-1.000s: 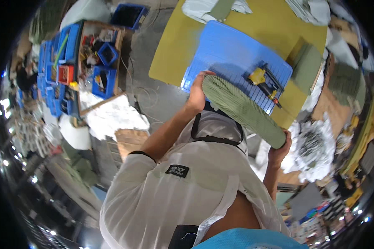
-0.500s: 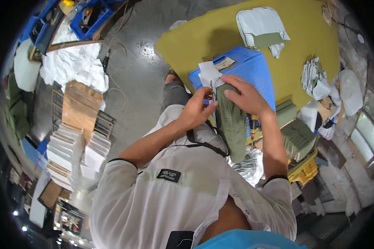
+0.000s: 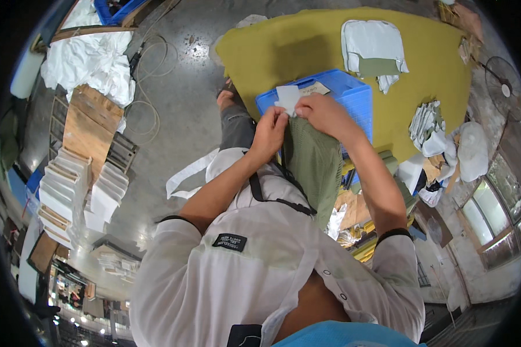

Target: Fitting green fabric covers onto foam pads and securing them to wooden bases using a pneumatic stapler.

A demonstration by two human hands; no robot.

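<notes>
My left hand (image 3: pixel 269 132) is closed in a pinch at the upper left corner of an olive-green ribbed cloth (image 3: pixel 311 159). Close beside it, my right hand (image 3: pixel 325 117) pinches the same upper edge, the knuckles hiding the fingertips. From between them the cloth hangs down in front of my waist. A small white piece (image 3: pixel 288 97) sticks up at this edge between both hands; how it joins the cloth is hidden. Behind the hands a blue plastic crate (image 3: pixel 353 95) stands on the table, with a paper label (image 3: pixel 315 89) on its near side.
The table has a mustard-yellow cover (image 3: pixel 260 49). A folded white and green padded piece (image 3: pixel 373 49) lies at its back, and a stack of white cloths (image 3: pixel 427 124) at the right. A fan (image 3: pixel 505 89) stands far right. Cables (image 3: pixel 156 75) lie on the floor at left.
The cloth's upper edge has been spread and lifted slightly; it hangs more openly. Both hands moved slightly up and left and now pinch closer to the white piece. The view has shifted.
</notes>
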